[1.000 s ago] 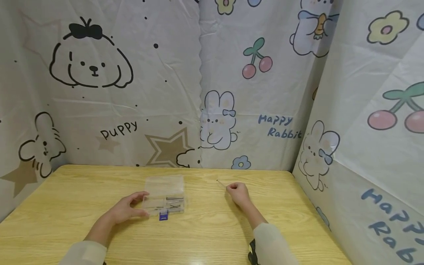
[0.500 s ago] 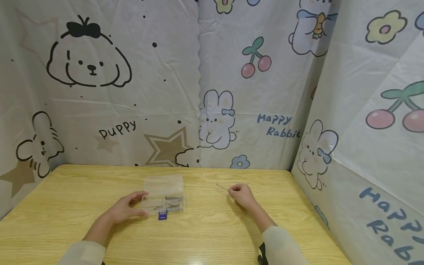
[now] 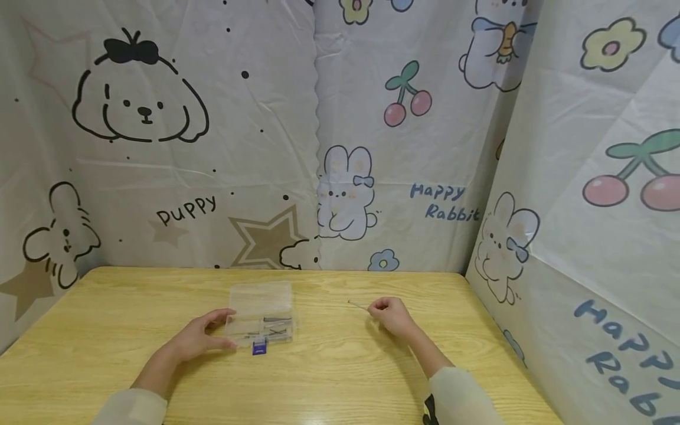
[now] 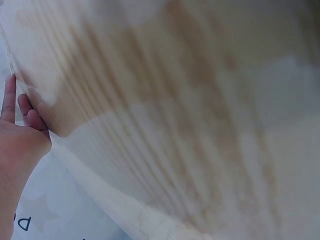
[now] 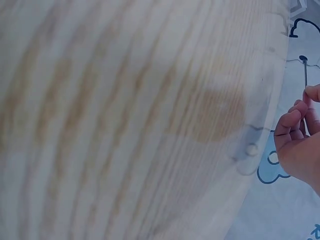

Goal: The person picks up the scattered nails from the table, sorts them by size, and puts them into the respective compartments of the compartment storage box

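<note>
A clear plastic box [image 3: 260, 297] lies on the table with its lid laid back and a blue latch [image 3: 259, 347] at its front. Several thin dark nails [image 3: 277, 319] lie in its compartments. My left hand [image 3: 198, 337] holds the box at its left side, thumb near the front corner and fingers farther back. Right of the box, my right hand [image 3: 392, 314] pinches one thin nail [image 3: 357, 304] between thumb and fingertips, its head pointing away to the left. The right wrist view shows the dark round head of this nail [image 5: 304, 59]; the left wrist view shows little of the box.
The wood-grain table [image 3: 319, 378] ends at a printed curtain [image 3: 255, 147] behind it and another curtain side [image 3: 595, 248] on the right. A small dark object [image 3: 430, 410] shows beside the right sleeve.
My right hand has drawn slightly right and toward me with the nail, which now lies closer to level in the head view. The left hand and box stay in place; the head view shifts slightly.
</note>
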